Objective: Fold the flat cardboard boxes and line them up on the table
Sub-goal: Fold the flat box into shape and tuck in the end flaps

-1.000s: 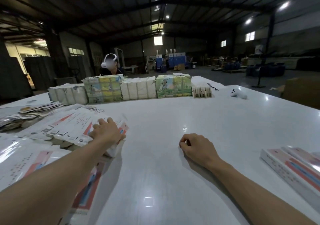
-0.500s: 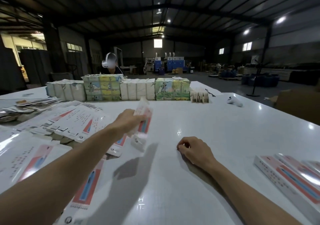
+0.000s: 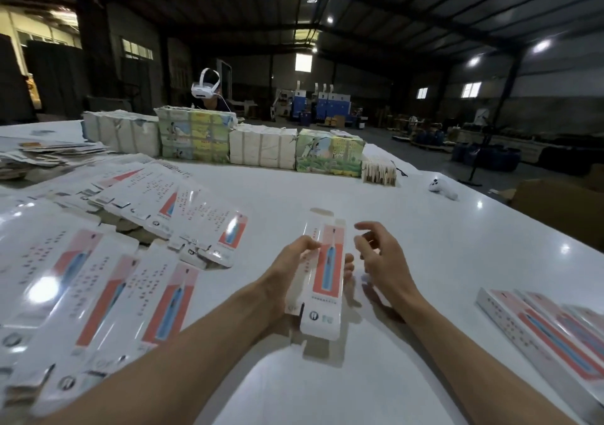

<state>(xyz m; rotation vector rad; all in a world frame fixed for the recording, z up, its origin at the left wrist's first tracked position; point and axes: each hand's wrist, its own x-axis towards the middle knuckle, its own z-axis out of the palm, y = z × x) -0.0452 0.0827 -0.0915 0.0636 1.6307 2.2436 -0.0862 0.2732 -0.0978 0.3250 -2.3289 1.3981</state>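
1. Above the table (image 3: 425, 228), your left hand (image 3: 284, 271) grips a flat box (image 3: 328, 261), thumb on top, fingers beneath.
2. Your right hand (image 3: 380, 257) hovers just beside it, fingers loosely spread, holding nothing.
3. Its print is too blurred to read.
4. At left, more flat boxes (image 3: 130, 261) fan out; at right lie folded boxes (image 3: 539, 333).

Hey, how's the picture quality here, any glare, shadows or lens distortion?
Head view: ceiling lamps glare off the glossy flat boxes at left and dot the white table; the held box casts a soft shadow below it; wide-angle bowing curves the roof; the hall behind is dim.
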